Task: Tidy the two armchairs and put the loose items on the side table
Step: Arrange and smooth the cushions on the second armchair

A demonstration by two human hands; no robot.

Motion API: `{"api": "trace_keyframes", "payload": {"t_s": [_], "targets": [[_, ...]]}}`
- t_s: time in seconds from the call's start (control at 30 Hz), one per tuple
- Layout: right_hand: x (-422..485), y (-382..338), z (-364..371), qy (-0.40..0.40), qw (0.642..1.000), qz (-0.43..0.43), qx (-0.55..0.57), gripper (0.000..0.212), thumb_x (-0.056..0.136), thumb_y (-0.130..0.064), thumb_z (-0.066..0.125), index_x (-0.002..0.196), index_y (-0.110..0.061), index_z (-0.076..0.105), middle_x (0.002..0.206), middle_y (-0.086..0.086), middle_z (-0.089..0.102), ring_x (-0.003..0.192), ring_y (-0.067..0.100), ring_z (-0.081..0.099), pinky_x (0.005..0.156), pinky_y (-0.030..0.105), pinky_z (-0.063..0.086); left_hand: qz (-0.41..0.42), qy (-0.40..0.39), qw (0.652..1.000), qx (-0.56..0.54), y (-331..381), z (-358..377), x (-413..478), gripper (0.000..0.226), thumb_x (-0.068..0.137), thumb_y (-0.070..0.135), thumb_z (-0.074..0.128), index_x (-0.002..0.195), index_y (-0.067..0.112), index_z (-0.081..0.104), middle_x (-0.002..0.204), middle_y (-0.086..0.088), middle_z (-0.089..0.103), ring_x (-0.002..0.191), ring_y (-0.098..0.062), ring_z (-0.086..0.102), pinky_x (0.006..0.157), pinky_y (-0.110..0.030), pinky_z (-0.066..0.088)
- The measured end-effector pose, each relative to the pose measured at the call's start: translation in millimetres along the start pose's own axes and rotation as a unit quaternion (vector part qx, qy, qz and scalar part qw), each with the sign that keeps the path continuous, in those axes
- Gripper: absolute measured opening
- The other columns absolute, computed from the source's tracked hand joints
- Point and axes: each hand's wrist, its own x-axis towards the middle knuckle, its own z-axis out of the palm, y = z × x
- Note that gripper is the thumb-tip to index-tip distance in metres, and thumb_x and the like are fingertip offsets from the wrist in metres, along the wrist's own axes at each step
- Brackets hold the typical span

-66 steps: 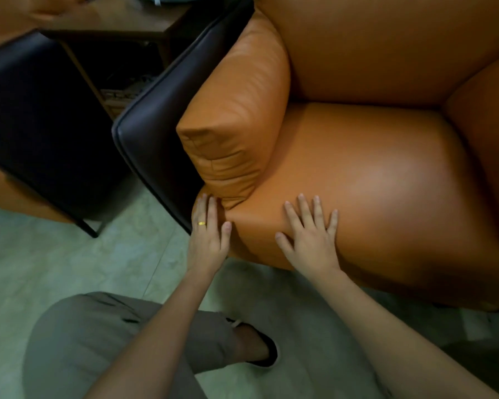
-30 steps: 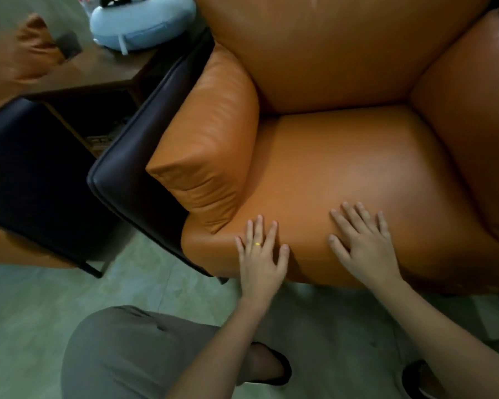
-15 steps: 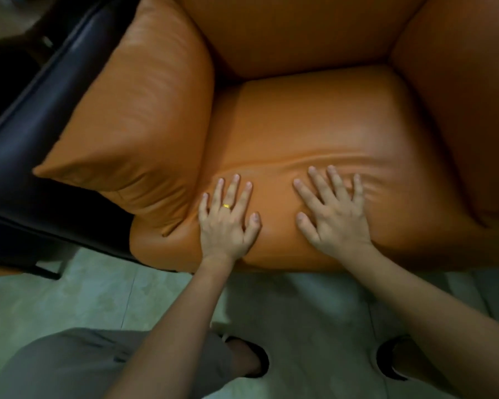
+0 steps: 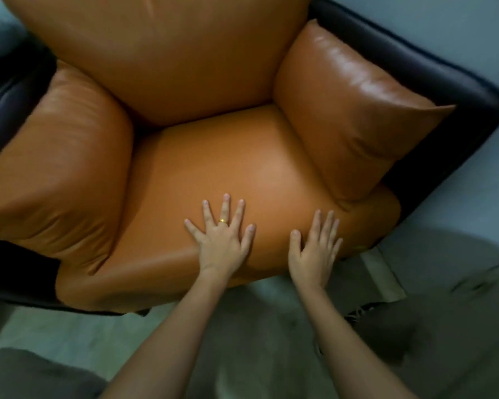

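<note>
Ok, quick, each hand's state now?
Left hand: open, fingers spread flat on the orange leather seat cushion.
Right hand: open, flat on the same cushion.

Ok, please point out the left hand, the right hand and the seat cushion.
left hand (image 4: pixel 221 245), head view, back of the hand.
right hand (image 4: pixel 311 254), head view, back of the hand.
seat cushion (image 4: pixel 228 159), head view, bare middle of its top.
</note>
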Motion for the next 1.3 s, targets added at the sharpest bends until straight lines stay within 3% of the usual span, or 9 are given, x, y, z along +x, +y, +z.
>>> {"api": "trace_keyframes", "payload": {"t_s": [0.2,0.37,0.53,0.67,0.93,1.03,1.13,1.2,1.3], "targets": [[42.8,10.6,-0.6,0.092,0.991,0.029,0.097,0.077,0.099,-0.049,0.042,0.161,-0.020,0.008,0.168,0.001,-0.003,0.155,0.030,-0.004,0.124,0.056,0.005,0.059,0.032,0.997,0.029,30.5,12.7,19.1,0.065,0.098,0.065,0.022,0.157,0.039,0.017,0.166,0.001,0.017,0.151,-0.041,0.013,0.108,-0.077,0.014],[61.1,10.2,3.0,0.184,0.964,0.061,0.180,0.091,0.091,-0.055,0.055,0.160,-0.012,0.013,0.167,0.016,0.008,0.155,0.032,0.002,0.122,0.059,0.006,0.065,0.077,0.995,0.028,24.3,27.9,22.0,0.064,0.097,0.062,0.028,0.156,0.037,0.024,0.165,-0.002,0.021,0.152,-0.037,0.017,0.111,-0.073,0.014],[98.3,-4.8,2.5,0.234,0.948,0.163,0.141,0.106,0.078,-0.055,0.072,0.159,-0.017,0.018,0.164,0.008,0.028,0.154,0.034,0.008,0.118,0.062,0.007,0.083,0.135,0.987,0.017,20.8,38.9,24.8,0.061,0.097,0.058,0.034,0.154,0.037,0.031,0.164,-0.002,0.025,0.151,-0.035,0.021,0.112,-0.071,0.012],[102.5,-7.6,10.7,0.237,0.951,0.178,0.087,0.102,0.077,-0.053,0.071,0.159,-0.019,0.020,0.164,0.005,0.026,0.153,0.035,0.010,0.117,0.062,0.008,0.092,0.172,0.981,0.023,19.4,51.3,32.6,0.059,0.095,0.057,0.038,0.150,0.036,0.040,0.161,-0.001,0.032,0.149,-0.033,0.029,0.112,-0.069,0.014],[67.5,-3.9,-44.8,0.061,0.983,0.129,0.115,0.098,0.086,-0.048,0.064,0.161,-0.025,0.005,0.168,0.005,0.011,0.154,0.036,0.000,0.119,0.064,0.014,0.058,0.066,0.996,0.001,26.3,11.1,15.6,0.060,0.097,0.061,0.032,0.154,0.042,0.027,0.165,0.005,0.023,0.153,-0.027,0.017,0.115,-0.068,0.012],[32.0,-27.4,-58.6,-0.091,0.965,0.147,0.196,0.094,0.088,-0.041,0.067,0.159,-0.036,0.005,0.169,0.008,0.001,0.154,0.038,0.002,0.123,0.055,0.015,0.059,0.041,0.997,-0.018,15.4,6.0,13.7,0.060,0.098,0.059,0.029,0.154,0.039,0.029,0.164,0.004,0.024,0.153,-0.024,0.018,0.118,-0.063,0.013],[-0.3,-66.4,-62.3,-0.287,0.956,-0.028,0.049,0.081,0.089,-0.046,0.063,0.157,-0.039,0.020,0.169,0.005,0.006,0.154,0.032,-0.005,0.124,0.051,0.006,-0.008,0.057,0.997,-0.050,-31.2,6.3,2.2,0.056,0.100,0.054,0.030,0.152,0.034,0.036,0.163,0.002,0.029,0.151,-0.022,0.022,0.120,-0.057,0.016],[6.4,-87.4,-59.8,-0.271,0.952,-0.138,-0.024,0.068,0.092,-0.049,0.054,0.155,-0.037,0.031,0.167,0.000,0.015,0.155,0.025,-0.007,0.124,0.052,-0.002,-0.049,0.073,0.995,-0.045,-67.6,8.9,-7.8,0.056,0.101,0.055,0.027,0.153,0.035,0.033,0.163,0.002,0.027,0.152,-0.022,0.021,0.121,-0.055,0.016],[39.2,-101.8,-33.6,-0.245,0.945,-0.194,-0.098,0.061,0.096,-0.048,0.043,0.154,-0.033,0.033,0.167,0.002,0.018,0.155,0.026,-0.006,0.124,0.054,-0.006,-0.063,0.086,0.994,-0.035,-91.0,11.6,-15.6,0.056,0.101,0.054,0.028,0.154,0.035,0.031,0.164,0.001,0.027,0.151,-0.022,0.021,0.121,-0.053,0.017]]}}
